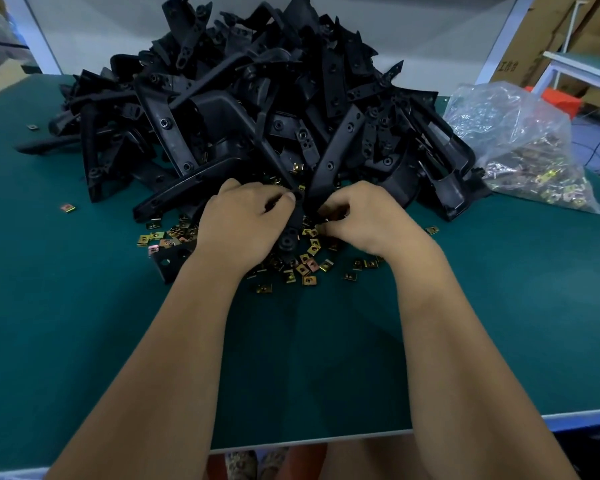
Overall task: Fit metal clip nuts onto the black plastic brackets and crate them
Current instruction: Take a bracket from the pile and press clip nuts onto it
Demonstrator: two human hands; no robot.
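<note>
Forearms near cam, both hands at near edge of bracket pile — fitting clip nut.
L hand (246, 223) pinches bracket (293, 226), long axis near-far betw hands; R hand (357, 220) fingers curled just right of it, held nut not visible — can't tell. Loose clip nuts (307, 268) underneath, no crate in view.

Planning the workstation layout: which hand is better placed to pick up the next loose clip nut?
Probably the right hand: its fingertips sit on the scattered brass-coloured metal clip nuts, while the left hand grips the black plastic bracket.
</note>
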